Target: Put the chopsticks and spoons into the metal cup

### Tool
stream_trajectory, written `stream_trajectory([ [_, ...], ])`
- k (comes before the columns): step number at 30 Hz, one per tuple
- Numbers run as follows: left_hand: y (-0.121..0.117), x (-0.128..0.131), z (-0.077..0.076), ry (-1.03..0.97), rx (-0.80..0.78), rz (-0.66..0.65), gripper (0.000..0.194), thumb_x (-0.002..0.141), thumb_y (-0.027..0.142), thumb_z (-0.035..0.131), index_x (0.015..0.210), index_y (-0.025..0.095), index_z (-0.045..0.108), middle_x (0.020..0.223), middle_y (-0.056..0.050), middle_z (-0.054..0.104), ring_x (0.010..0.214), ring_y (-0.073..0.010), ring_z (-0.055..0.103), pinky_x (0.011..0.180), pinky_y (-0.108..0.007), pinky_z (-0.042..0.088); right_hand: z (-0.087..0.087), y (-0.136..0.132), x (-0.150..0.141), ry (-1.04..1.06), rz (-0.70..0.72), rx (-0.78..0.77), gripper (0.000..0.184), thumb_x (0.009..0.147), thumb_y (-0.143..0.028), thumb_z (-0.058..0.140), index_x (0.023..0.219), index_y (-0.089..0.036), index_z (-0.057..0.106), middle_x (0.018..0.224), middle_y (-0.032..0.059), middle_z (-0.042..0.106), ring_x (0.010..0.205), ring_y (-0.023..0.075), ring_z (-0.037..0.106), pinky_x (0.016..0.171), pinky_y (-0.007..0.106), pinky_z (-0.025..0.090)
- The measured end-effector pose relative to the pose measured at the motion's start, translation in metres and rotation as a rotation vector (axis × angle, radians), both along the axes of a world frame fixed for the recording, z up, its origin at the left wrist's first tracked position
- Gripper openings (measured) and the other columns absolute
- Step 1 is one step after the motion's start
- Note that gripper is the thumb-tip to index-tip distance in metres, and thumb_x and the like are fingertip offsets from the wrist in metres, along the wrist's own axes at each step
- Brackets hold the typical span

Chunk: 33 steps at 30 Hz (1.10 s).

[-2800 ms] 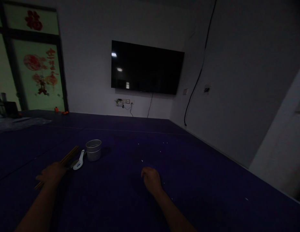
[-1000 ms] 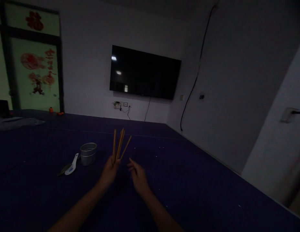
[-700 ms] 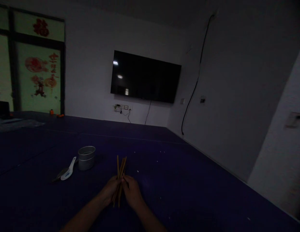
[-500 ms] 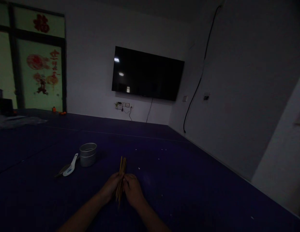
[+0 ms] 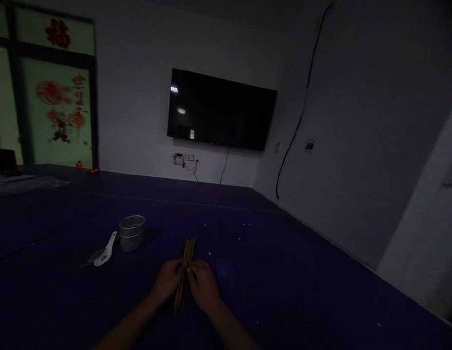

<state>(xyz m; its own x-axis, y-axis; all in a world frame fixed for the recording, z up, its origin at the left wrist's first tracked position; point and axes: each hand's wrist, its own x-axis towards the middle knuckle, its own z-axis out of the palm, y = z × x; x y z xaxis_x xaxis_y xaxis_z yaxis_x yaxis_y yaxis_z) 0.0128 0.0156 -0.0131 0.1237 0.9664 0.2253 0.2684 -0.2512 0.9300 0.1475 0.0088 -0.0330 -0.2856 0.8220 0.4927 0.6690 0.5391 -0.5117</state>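
My left hand (image 5: 169,278) and right hand (image 5: 204,286) met low in the middle of the view, both closed on one bundle of brown chopsticks (image 5: 190,248). The thumbs lay close together at about mid-length, with stick ends showing above and below the grip. The bundle tilted, its upper ends leaning away from me and slightly to the right. Whether the lower ends touched the dark blue desk (image 5: 284,282) could not be determined.

Handling assessment: I judged the chopsticks light and stiff, unlikely to break under ordinary pressure. Being thin, smooth-looking and loose of one another, they seemed liable to slide lengthwise or fan apart if pinched at one end. The middle was, in my judgement, the sound place to hold, with fingers wrapped round the whole bundle.

Beyond, to the left, a white spoon (image 5: 108,253) lay beside a darker utensil (image 5: 93,257), its type unclear in the dim light. Just right of the spoon handle stood a grey cup (image 5: 131,235), upright. Farther left lay crumpled clear plastic (image 5: 32,183). A dark television (image 5: 222,111) hung on the far wall.
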Motion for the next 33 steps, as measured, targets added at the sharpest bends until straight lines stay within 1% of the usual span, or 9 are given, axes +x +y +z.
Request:
stream_trajectory([
  [5, 0.002, -0.004, -0.001, 0.214, 0.053, 0.023, 0.03, 0.077, 0.029, 0.044, 0.089, 0.018, 0.07, 0.089, -0.007, 0.073, 0.094, -0.0238, 0.064, 0.082, -0.03, 0.045, 0.002, -0.002, 0.0, -0.032, 0.004, -0.015, 0.029, 0.089, -0.02, 0.042, 0.107, -0.021, 0.065, 0.101, 0.0073, 0.067, 0.102, 0.0223, 0.057, 0.093, 0.036, 0.04],
  [7, 0.003, -0.007, -0.002, 0.302, 0.07, 0.041, 0.031, 0.079, 0.027, 0.043, 0.093, 0.019, 0.07, 0.094, -0.008, 0.072, 0.094, -0.0229, 0.064, 0.083, -0.03, 0.045, 0.003, -0.003, 0.001, -0.048, 0.01, -0.014, 0.03, 0.088, -0.019, 0.043, 0.109, -0.021, 0.063, 0.105, 0.0071, 0.066, 0.103, 0.0221, 0.057, 0.094, 0.036, 0.04],
  [12, 0.001, -0.008, -0.001, 0.518, 0.094, 0.094, 0.034, 0.083, 0.024, 0.038, 0.099, 0.019, 0.067, 0.095, -0.009, 0.07, 0.09, -0.0206, 0.064, 0.08, -0.029, 0.044, 0.002, -0.003, 0.001, -0.077, -0.015, 0.004, 0.034, 0.086, -0.019, 0.044, 0.116, -0.02, 0.06, 0.114, 0.0092, 0.062, 0.111, 0.0243, 0.053, 0.098, 0.04, 0.038],
  [16, -0.004, -0.005, 0.0, 0.676, 0.122, 0.146, 0.031, 0.086, 0.021, 0.036, 0.099, 0.019, 0.064, 0.099, -0.008, 0.067, 0.091, -0.0185, 0.062, 0.079, -0.027, 0.043, 0.001, -0.004, 0.001, -0.07, -0.017, 0.014, 0.035, 0.086, -0.019, 0.045, 0.116, -0.02, 0.061, 0.119, 0.0094, 0.06, 0.115, 0.0249, 0.05, 0.099, 0.04, 0.038],
  [18, -0.006, -0.004, 0.0, 0.739, 0.146, 0.148, 0.03, 0.087, 0.02, 0.035, 0.096, 0.018, 0.064, 0.1, -0.008, 0.065, 0.091, -0.0172, 0.061, 0.078, -0.026, 0.043, 0.002, -0.004, 0.001, -0.061, -0.016, 0.009, 0.035, 0.086, -0.018, 0.044, 0.117, -0.021, 0.061, 0.12, 0.0087, 0.059, 0.115, 0.0244, 0.051, 0.1, 0.04, 0.037],
  [23, -0.005, -0.005, -0.003, 0.838, 0.24, 0.148, 0.027, 0.086, 0.017, 0.038, 0.093, 0.017, 0.064, 0.1, -0.009, 0.063, 0.095, -0.0184, 0.057, 0.085, -0.029, 0.04, 0.005, -0.007, 0.0, -0.058, 0.007, -0.001, 0.035, 0.086, -0.017, 0.043, 0.114, -0.02, 0.063, 0.118, 0.0084, 0.061, 0.115, 0.0235, 0.052, 0.101, 0.04, 0.037],
  [27, -0.004, -0.006, -0.001, 0.897, 0.253, 0.151, 0.028, 0.085, 0.016, 0.039, 0.096, 0.018, 0.064, 0.1, -0.009, 0.063, 0.095, -0.0198, 0.055, 0.084, -0.032, 0.039, 0.007, -0.008, 0.001, -0.068, 0.064, 0.009, 0.039, 0.084, -0.013, 0.042, 0.118, -0.021, 0.061, 0.122, 0.0071, 0.06, 0.116, 0.0223, 0.052, 0.102, 0.039, 0.036],
  [33, -0.005, -0.007, 0.005, 0.918, 0.214, 0.176, 0.031, 0.088, 0.018, 0.036, 0.104, 0.019, 0.063, 0.104, -0.009, 0.063, 0.099, -0.0206, 0.055, 0.083, -0.033, 0.039, 0.008, -0.01, 0.004, -0.154, 0.049, -0.05, 0.043, 0.087, -0.019, 0.042, 0.128, -0.023, 0.052, 0.134, 0.0058, 0.051, 0.128, 0.0267, 0.038, 0.103, 0.046, 0.033],
])
